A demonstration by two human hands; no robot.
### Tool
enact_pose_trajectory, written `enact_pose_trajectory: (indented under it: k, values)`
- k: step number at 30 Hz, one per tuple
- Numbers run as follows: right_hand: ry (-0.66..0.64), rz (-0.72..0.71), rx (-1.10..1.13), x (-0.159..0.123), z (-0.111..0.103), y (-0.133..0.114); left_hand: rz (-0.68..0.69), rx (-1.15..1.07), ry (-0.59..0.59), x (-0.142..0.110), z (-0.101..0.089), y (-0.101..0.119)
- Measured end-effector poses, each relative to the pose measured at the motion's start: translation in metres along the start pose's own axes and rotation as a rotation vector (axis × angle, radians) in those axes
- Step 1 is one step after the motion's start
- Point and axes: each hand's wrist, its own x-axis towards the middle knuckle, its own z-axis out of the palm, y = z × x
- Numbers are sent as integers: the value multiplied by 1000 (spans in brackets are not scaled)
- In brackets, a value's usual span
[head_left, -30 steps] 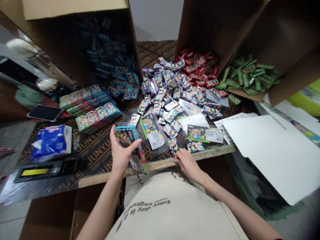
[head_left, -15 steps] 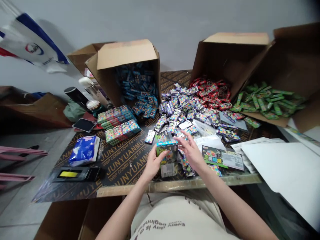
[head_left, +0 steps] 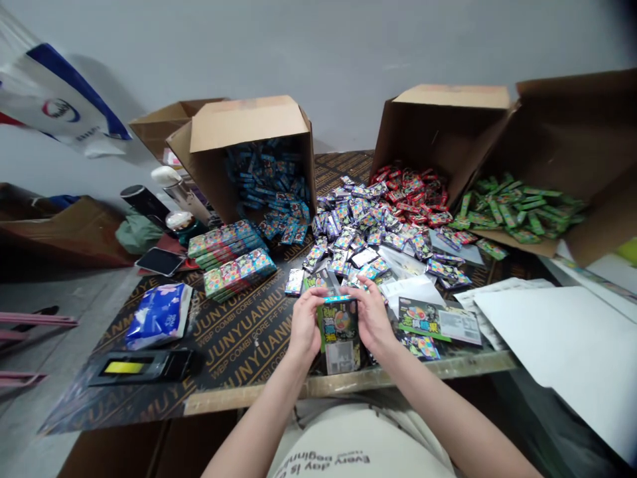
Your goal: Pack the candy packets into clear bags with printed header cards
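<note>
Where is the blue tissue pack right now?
In the head view, the blue tissue pack lies on the dark printed board, left of the person's left hand, just above a black case with a yellow label.

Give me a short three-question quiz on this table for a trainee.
1. What are the left hand and right hand holding?
2. True or false: the green packets lie to the right of the red packets.
3. What colour are the packets in the carton left of the red ones? A red, B green, C blue.

Key: 1 a box; 2 true; 3 C.
</note>
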Motion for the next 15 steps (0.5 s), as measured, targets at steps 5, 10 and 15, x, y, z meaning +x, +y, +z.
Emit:
enact_pose_trajectory:
  k: [5,10,15]
  values:
    - [-104,108,111,5,-9,-6,36,-18,-6,5,2,3]
    - [-125,178,53,9,-6,-11,231,21,63,3,4,-8]
    - [-198,-140,-8,-1,-8,-9,459,237,55,-9,-1,-10]
